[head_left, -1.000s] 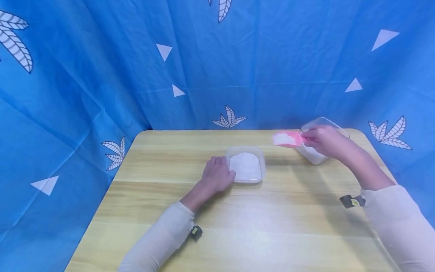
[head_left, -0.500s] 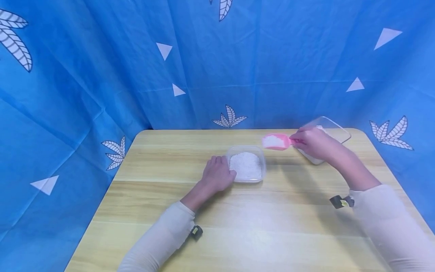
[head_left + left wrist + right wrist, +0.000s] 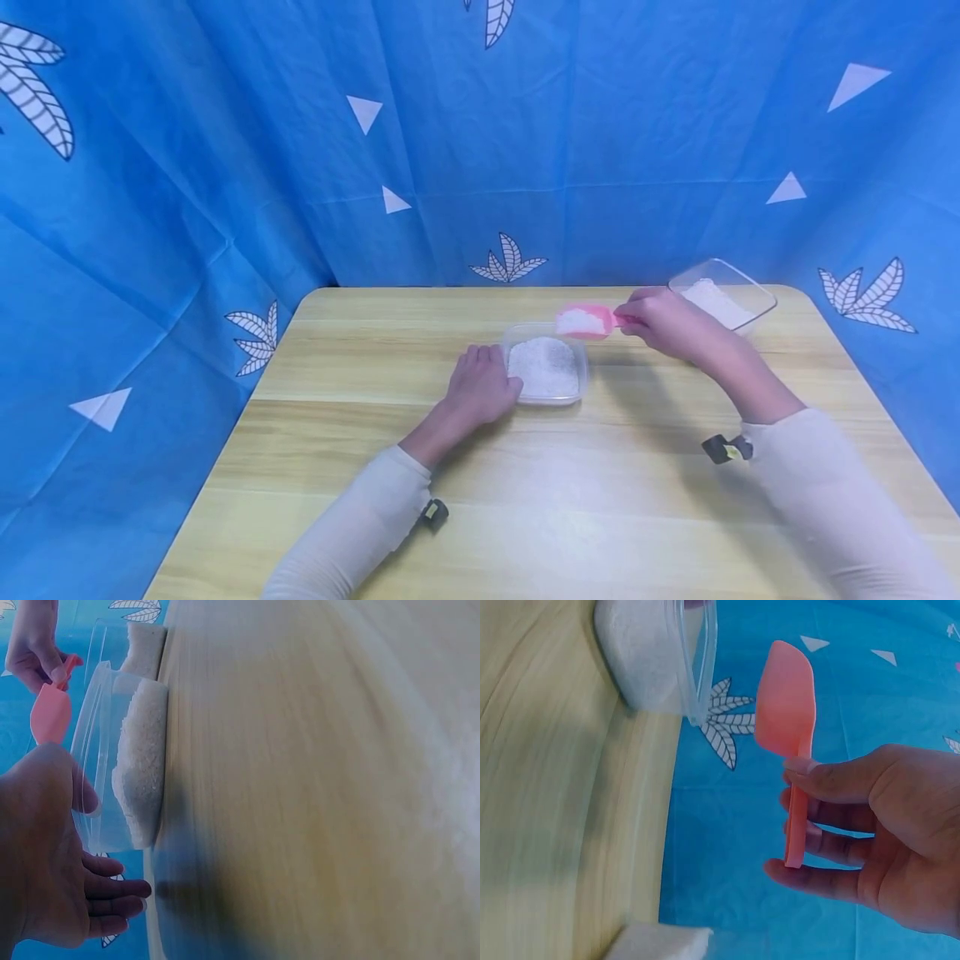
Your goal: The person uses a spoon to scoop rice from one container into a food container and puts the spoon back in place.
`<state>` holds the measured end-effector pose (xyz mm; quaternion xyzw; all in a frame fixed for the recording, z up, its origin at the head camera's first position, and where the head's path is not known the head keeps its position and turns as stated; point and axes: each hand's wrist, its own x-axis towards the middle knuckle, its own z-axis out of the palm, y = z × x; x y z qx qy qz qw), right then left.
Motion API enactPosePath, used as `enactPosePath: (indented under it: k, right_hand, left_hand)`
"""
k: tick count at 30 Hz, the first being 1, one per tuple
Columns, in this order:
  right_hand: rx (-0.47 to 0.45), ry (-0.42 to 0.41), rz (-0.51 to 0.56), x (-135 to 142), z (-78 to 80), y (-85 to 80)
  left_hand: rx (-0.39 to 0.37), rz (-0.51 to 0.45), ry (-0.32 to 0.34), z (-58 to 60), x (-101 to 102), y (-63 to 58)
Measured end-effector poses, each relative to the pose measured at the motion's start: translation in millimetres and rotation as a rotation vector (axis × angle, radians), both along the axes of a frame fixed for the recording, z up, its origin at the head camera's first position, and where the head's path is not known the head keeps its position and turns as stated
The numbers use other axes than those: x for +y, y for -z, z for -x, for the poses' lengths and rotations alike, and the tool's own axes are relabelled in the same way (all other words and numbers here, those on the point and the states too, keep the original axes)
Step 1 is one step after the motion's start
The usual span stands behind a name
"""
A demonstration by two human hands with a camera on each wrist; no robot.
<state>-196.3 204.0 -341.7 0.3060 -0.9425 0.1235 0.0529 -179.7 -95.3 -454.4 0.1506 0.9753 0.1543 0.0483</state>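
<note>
A pink scoop (image 3: 600, 321), heaped with white grains (image 3: 576, 321) that look like rice, is held by its handle in my right hand (image 3: 667, 321). The right wrist view shows the thumb and fingers pinching that handle. The scoop hangs level over the far right edge of a clear plastic container (image 3: 551, 402). More white grains (image 3: 543, 367) lie mounded inside this container. My left hand (image 3: 480, 383) rests against its left side, thumb near the front corner; in the left wrist view its fingers (image 3: 116, 887) are extended and fairly straight.
A second clear container (image 3: 761, 310), partly filled with white grains, stands at the table's back right corner behind my right hand. The wooden table (image 3: 360, 350) ends at a blue patterned curtain (image 3: 637, 125) along the back and sides.
My right hand has carried the loaded scoop leftward from the back right container to the nearer one. The left hand and its container have stayed put.
</note>
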Motion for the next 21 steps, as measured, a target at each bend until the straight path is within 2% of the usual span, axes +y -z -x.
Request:
enactPosePath:
  k: [5, 21]
  right_hand:
    - [0.06, -0.052, -0.009, -12, 1.8, 4.1]
    - [0.033, -0.057, -0.094, -37, 3.6, 9.5]
  left_hand:
    - [-0.002, 0.006, -0.002, -0.1, 0, 1.4]
    - [0.014, 0.025, 0.014, -0.5, -2, 1.4]
